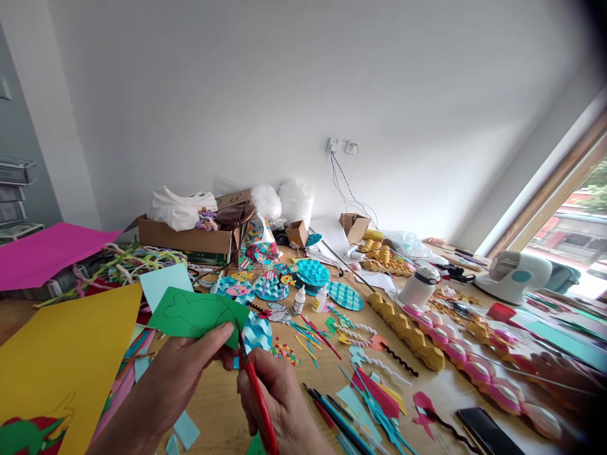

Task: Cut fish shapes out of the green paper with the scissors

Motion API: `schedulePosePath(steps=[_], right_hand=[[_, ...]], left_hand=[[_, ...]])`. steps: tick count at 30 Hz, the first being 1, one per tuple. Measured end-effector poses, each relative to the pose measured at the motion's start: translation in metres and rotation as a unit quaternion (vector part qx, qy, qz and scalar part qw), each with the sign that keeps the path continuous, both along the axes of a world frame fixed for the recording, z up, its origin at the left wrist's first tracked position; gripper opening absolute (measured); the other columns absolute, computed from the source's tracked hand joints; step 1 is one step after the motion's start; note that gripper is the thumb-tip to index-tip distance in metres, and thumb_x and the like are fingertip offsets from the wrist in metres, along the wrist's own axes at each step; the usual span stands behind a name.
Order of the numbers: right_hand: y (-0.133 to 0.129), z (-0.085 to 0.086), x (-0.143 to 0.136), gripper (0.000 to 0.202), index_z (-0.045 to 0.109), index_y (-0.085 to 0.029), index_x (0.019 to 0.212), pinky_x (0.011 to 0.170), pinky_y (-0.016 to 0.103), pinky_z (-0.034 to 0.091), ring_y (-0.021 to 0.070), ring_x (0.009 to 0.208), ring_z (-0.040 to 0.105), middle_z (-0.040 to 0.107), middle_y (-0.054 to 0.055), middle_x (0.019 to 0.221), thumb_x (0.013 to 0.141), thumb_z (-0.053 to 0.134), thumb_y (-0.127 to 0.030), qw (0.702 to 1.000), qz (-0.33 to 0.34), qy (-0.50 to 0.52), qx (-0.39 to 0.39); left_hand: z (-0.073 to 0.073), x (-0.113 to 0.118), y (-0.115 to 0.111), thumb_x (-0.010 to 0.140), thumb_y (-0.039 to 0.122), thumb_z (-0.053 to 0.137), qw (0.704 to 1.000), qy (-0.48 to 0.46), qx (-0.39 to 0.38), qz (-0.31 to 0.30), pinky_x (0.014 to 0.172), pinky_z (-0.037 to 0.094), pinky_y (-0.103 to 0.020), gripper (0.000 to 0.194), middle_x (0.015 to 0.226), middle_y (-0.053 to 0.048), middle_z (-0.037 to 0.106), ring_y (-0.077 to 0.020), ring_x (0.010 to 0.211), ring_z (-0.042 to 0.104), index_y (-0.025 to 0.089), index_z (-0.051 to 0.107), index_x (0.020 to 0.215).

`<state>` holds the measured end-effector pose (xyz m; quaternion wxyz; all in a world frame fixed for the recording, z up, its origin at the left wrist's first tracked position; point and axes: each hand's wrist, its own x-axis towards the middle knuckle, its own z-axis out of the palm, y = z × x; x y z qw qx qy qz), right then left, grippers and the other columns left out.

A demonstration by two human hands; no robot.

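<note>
My left hand [190, 360] pinches a piece of green paper [194, 311] by its lower right part, thumb on top. Dark outlines, one like a fish, are drawn on the sheet. My right hand [277, 395] is closed around the red handles of a pair of scissors [260, 397]. The dark blades point up and meet the right end of the green paper; how far apart they are I cannot tell. Behind the paper lies a light blue sheet [165, 284]. Just beyond my hands are blue wavy paper discs [258, 331] and small coloured paper bits [286, 352].
Yellow [71, 341] and magenta sheets [52, 253] rise at the left. Two glue bottles [298, 301] stand mid-table. Pencils [339, 417], a phone [488, 431] and a yellow egg-carton strip [405, 332] lie to the right. Another person's hand [552, 370] rests at the far right.
</note>
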<state>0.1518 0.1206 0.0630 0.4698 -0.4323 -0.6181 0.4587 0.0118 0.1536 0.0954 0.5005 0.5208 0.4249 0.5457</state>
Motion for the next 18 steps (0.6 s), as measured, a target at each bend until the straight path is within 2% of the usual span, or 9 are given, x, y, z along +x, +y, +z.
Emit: schedulePosePath(steps=[2,4,11,18], right_hand=[[0.001,-0.001,0.001,0.044,0.046,-0.020,0.064,0.044,0.021,0.022,0.0091,0.051,0.028,0.034,-0.005,0.054,0.085,0.054,-0.058,1.000,0.000,-0.014,0.010],[0.002,-0.004,0.002,0.045,0.045,-0.020,0.063,0.044,0.021,0.022,0.0093,0.051,0.028,0.034,-0.005,0.053,0.086,0.052,-0.058,1.000,-0.001,-0.024,0.020],[0.006,-0.012,-0.001,0.052,0.039,-0.021,0.058,0.041,0.020,0.020,0.0080,0.047,0.027,0.032,-0.006,0.049,0.085,0.051,-0.064,1.000,-0.018,-0.018,0.010],[-0.001,0.002,0.000,0.051,0.043,-0.021,0.063,0.036,0.017,0.027,0.0065,0.038,0.034,0.038,-0.007,0.045,0.081,0.055,-0.068,0.998,0.029,0.027,-0.054]], left_hand=[[-0.001,-0.001,0.001,0.069,0.043,0.070,0.999,-0.009,-0.005,-0.044,0.057,0.051,-0.029,0.030,0.055,0.000,0.063,-0.0187,0.057,0.057,0.022,0.062,0.049],[-0.001,-0.001,0.002,0.070,0.041,0.069,0.998,-0.016,-0.009,-0.058,0.057,0.050,-0.028,0.029,0.055,0.001,0.063,-0.0185,0.058,0.057,0.022,0.061,0.051],[0.000,-0.002,0.004,0.071,0.041,0.071,0.999,-0.037,0.002,-0.022,0.055,0.049,-0.028,0.032,0.054,0.003,0.060,-0.0170,0.056,0.054,0.021,0.058,0.049],[0.001,-0.004,0.007,0.075,0.038,0.069,0.999,-0.021,0.045,-0.022,0.054,0.048,-0.025,0.033,0.053,0.004,0.058,-0.0155,0.055,0.054,0.022,0.058,0.049]])
